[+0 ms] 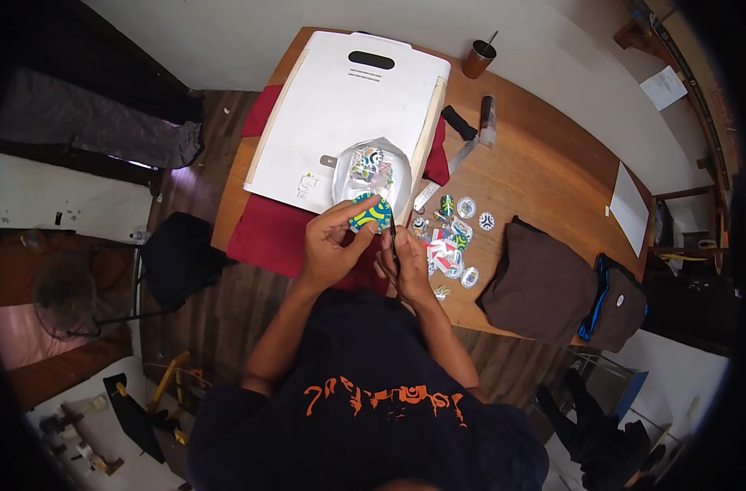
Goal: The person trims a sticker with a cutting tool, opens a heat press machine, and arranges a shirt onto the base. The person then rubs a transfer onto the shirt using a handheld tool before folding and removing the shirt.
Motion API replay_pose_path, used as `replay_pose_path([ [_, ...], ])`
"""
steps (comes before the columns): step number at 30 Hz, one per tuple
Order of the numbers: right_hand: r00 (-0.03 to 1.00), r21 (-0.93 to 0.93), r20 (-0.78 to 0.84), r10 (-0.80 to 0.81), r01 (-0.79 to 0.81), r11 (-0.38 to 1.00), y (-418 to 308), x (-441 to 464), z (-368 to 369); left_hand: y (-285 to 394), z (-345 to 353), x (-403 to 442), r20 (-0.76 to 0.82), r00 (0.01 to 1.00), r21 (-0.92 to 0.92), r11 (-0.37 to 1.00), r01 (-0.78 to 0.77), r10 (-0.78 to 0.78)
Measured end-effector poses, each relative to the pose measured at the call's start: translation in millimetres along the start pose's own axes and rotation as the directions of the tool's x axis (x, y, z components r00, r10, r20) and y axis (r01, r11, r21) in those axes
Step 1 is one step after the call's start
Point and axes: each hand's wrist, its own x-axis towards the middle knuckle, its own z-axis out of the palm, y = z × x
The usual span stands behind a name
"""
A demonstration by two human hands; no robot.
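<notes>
Pinching a blue-green disc (370, 213) between left hand (329, 239) thumb and fingers | right hand (405, 260) gripping slim dark tool (393, 239) beside it, maybe scissors, kinda hard to tell | pale round container (403, 173) just past the fingertips

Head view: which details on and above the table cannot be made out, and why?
Head view, dark tool: its lower part is covered by the right hand.
Head view, round piece: part of its edge is hidden by the left hand.
Head view, white container: much of its bottom is covered by patterned pieces.
Head view, printed lines: too small to read.
</notes>
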Motion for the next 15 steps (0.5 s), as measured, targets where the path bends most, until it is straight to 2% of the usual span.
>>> replay_pose_path([
  [15, 1.0, -0.023, -0.012, -0.003, 0.003, 1.0, 2.5, 0.8, -4.5, -1.7, 1.7, 1.7, 0.006, 1.0, -0.01, 1.0, -0.015, 0.015],
])
